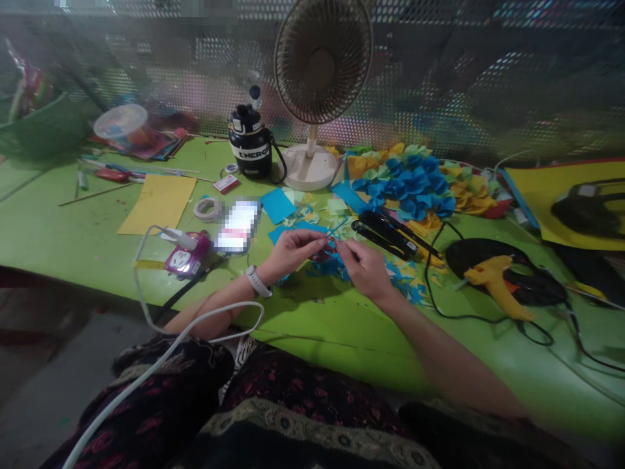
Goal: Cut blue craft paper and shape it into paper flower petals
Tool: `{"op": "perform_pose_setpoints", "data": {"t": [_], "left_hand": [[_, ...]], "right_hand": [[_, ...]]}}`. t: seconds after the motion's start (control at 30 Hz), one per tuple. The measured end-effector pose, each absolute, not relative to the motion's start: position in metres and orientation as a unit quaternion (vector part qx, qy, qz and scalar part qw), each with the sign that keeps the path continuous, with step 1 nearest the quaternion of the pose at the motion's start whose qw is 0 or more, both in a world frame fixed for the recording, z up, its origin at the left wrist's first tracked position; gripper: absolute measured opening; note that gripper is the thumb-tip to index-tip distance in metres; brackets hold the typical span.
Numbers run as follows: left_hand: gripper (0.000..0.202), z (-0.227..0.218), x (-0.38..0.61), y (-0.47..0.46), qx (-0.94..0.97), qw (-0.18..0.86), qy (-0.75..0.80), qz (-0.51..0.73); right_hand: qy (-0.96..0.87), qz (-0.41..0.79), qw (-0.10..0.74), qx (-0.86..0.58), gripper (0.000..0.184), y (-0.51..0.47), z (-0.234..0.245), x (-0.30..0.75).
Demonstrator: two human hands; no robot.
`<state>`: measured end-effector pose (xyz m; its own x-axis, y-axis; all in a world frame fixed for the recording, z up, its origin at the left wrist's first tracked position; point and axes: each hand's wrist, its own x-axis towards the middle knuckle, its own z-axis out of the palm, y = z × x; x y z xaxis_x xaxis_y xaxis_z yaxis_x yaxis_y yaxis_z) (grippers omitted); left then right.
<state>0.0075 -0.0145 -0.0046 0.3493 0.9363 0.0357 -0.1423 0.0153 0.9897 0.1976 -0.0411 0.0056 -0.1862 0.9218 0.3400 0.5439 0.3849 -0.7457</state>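
My left hand [299, 253] and my right hand [362, 266] meet over the green table, fingertips pinched close together. Between them is a small piece of blue paper [338, 227], seen as a thin strip at the fingertips; its held part is hidden. Blue and yellow paper scraps [405, 280] lie under and around the hands. A black stapler [385, 236] rests just beyond my right hand. Behind the scraps is a heap of blue paper petals [415, 185] among yellow and green ones. A blue paper square [278, 206] lies beyond my left hand.
A fan [312, 166] and a black bottle [250, 146] stand at the back. Left are a phone [237, 225], tape roll [208, 209], purple socket adapter [185, 257] and yellow paper [159, 203]. A white cable [161, 355] crosses my left forearm. Right lies a yellow glue gun [498, 283] with its cord.
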Motion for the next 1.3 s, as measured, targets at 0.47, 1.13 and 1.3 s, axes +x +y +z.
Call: {"op": "perform_pose_setpoints", "data": {"t": [0.47,1.13,1.3], "left_hand": [[0.041,-0.0006,0.0086,-0.0167,0.522,0.632,0.354,0.451],[0.039,-0.0014,0.0134,-0.0197,0.510,0.614,0.353,0.488],[0.040,0.0001,0.0148,-0.0219,0.516,0.600,0.357,0.496]], "right_hand": [[-0.742,0.285,0.372,-0.479,0.041,-0.0415,0.0086,0.2006],[-0.749,0.310,0.352,-0.468,0.041,-0.0425,0.0097,0.2008],[-0.755,0.323,0.342,-0.457,0.038,-0.0423,0.0122,0.2006]]}}
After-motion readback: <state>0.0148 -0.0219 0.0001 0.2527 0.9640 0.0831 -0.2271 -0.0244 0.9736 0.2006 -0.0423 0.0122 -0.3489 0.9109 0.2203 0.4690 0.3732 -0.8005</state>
